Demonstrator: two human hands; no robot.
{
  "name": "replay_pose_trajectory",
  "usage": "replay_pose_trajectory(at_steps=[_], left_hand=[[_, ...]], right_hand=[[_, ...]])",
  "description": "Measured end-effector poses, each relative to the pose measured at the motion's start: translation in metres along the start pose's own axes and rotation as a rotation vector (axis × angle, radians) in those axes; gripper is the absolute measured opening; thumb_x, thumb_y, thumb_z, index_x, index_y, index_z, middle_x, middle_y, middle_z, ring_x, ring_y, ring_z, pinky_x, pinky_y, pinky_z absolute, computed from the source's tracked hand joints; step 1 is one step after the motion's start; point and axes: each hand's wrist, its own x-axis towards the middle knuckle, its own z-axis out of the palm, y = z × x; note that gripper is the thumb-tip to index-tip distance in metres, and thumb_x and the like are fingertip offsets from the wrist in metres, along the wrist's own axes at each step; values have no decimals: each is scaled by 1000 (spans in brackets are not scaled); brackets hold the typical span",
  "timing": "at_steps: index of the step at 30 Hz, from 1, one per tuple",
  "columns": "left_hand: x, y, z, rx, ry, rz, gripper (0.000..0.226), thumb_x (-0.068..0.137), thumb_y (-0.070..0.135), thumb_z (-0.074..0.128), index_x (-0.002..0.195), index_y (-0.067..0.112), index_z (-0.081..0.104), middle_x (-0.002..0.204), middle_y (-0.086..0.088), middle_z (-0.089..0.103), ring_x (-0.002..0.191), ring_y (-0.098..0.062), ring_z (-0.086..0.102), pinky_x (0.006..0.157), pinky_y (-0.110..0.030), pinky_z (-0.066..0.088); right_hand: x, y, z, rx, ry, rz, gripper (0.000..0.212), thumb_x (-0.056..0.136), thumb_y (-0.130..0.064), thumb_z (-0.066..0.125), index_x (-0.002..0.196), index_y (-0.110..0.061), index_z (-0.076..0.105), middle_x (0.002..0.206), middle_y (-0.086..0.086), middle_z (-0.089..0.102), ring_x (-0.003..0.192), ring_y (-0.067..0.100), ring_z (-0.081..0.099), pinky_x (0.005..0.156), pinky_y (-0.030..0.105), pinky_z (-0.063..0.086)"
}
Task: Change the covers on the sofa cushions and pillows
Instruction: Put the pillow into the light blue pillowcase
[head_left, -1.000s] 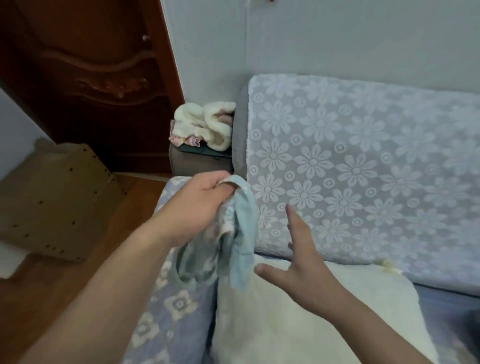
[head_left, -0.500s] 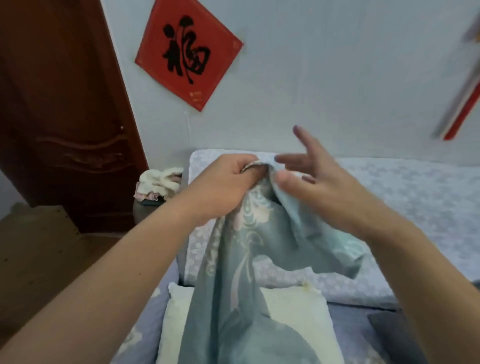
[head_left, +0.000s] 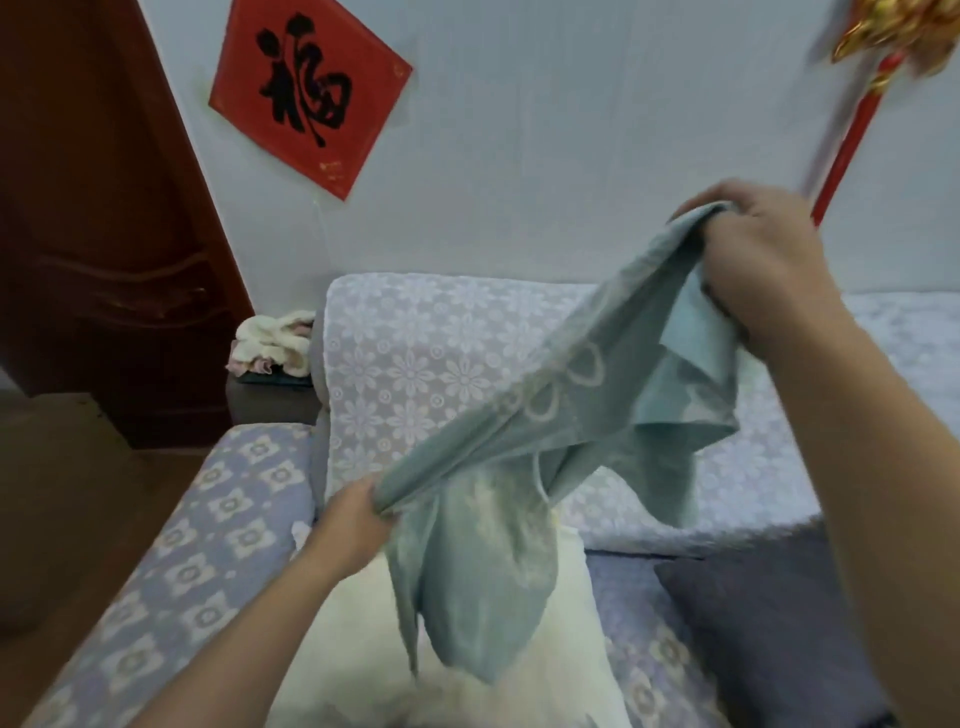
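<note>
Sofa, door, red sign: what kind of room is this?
Probably a living room at home: a sofa with flowered covers, a wooden door, and a red paper sign on the wall.

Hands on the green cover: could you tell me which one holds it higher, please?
The right hand, raised near the wall at the cover's upper end; the left hand grips it low, above the bare white pillow.

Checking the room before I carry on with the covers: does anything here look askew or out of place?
Only small things. The red square paper sign with a black character hangs tilted on the wall. A cream fluffy cloth bundle sits heaped on the dark side table beside the sofa. Nothing looks spilled or damaged.
</note>
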Motion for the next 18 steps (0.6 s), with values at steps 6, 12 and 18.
replay_pose_trajectory(at_steps=[6,12,18], left_hand=[[14,-4,-52,-248,324,-221,26,89,4,49,71,15,64,70,-10,64,65,-28,58,52,-32,48],[36,58,-136,-873,414,-322,18,91,21,48,82,16,63,53,-1,48,35,-14,35,45,-20,35],[46,78,-179,71,421,102,43,102,39,52,75,8,65,73,-9,65,67,-27,57,64,-36,43]], right_hand=[[5,27,-28,-271,-401,176,20,94,-24,58,85,-8,67,80,11,64,69,25,56,60,31,41],[32,91,-22,-889,-408,68,16,94,-14,61,88,1,64,75,14,49,72,32,49,65,32,39],[10,131,-18,-1223,-817,147,23,95,-8,56,115,-4,66,108,11,60,85,22,54,61,23,49]])
